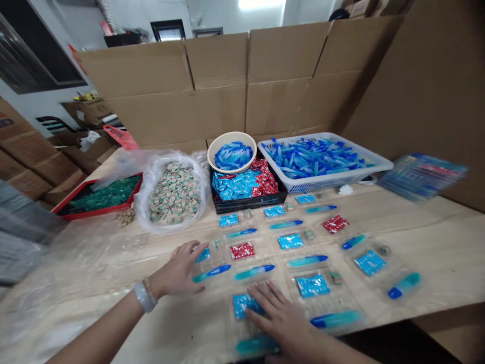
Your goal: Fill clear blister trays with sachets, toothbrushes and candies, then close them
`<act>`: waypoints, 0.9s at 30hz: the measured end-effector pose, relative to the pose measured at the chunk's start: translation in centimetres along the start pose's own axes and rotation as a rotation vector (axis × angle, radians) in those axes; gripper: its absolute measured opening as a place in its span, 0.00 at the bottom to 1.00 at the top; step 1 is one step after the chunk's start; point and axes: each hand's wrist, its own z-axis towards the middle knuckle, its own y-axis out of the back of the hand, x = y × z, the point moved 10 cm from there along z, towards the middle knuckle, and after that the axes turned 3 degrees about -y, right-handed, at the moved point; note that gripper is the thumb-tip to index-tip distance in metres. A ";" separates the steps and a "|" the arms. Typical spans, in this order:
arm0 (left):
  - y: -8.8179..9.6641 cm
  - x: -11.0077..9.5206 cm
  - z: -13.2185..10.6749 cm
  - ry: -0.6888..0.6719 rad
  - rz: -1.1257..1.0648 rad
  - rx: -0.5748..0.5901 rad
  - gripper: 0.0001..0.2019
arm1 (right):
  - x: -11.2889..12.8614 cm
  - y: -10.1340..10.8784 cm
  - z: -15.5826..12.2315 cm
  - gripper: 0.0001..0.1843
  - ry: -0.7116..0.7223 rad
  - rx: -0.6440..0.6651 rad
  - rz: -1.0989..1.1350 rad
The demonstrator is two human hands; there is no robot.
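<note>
Our forearms come in nearest, with a pale band [144, 297] on the left wrist. Beneath them, the long wooden table [435, 253] runs from left to right, backed on the far side by a cardboard wall [215, 106]. At the far edge, from left to right, stand a red tray [94, 202] of green sachets, a clear bag [153, 202] of small wrapped pieces, a black tray [246, 203] of blue and red sachets, a cream bowl [227, 142] and a white basket [364, 151] of blue pods.

Nearer us, clear blister trays [343, 298] lie in rows on the table. They should be light, thin and slippery, so we would take them by their flat rims.

Our right hand [280, 318] lies with its fingers spread, resting over a blue sachet [242, 306] in the nearest tray. Our left hand [176, 268] is open too, its fingertips on the next tray, touching a blue pod [212, 273] and holding nothing.

We can read no brand or writing; the print is too small and blurred.
</note>
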 end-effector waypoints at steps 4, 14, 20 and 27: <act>-1.6 4.5 -2.6 0.100 0.038 -0.010 0.45 | 0.9 1.1 1.0 0.45 0.078 -0.015 -0.043; -3.5 6.4 -1.5 -0.012 -0.019 -0.070 0.50 | -6.6 19.3 -0.9 0.14 -0.375 -0.809 -0.173; 2.4 12.1 -0.8 0.095 -0.241 -0.351 0.24 | -9.0 17.0 -3.1 0.13 -0.543 -0.737 -0.075; 7.4 18.0 -2.4 0.405 -0.300 -0.553 0.18 | -7.7 11.0 1.9 0.16 -0.447 -0.451 -0.061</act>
